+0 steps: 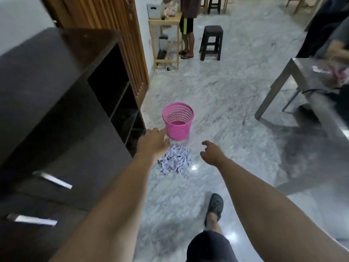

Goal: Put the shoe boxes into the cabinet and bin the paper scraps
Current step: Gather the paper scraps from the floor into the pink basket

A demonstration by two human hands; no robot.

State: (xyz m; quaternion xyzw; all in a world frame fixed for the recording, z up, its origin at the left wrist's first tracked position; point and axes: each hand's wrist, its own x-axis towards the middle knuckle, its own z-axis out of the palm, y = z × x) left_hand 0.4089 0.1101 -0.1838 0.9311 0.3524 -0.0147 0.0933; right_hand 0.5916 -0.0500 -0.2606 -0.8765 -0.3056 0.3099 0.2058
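Both my grips, left hand (153, 142) and right hand (212, 154), are empty and loose; the paper scraps (174, 159) look light and loose, so I scoop from below.

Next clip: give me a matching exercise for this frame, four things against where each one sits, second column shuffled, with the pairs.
Things:
1. pink basket
2. paper scraps
3. dark cabinet
4. dark stool

Places:
A. along the left side of the view
B. heaped on the floor between the two outstretched hands
C. far down the room, near a standing person's legs
D. upright on the floor just beyond the heap

Pairs: 1-D, 2-B, 3-A, 4-C
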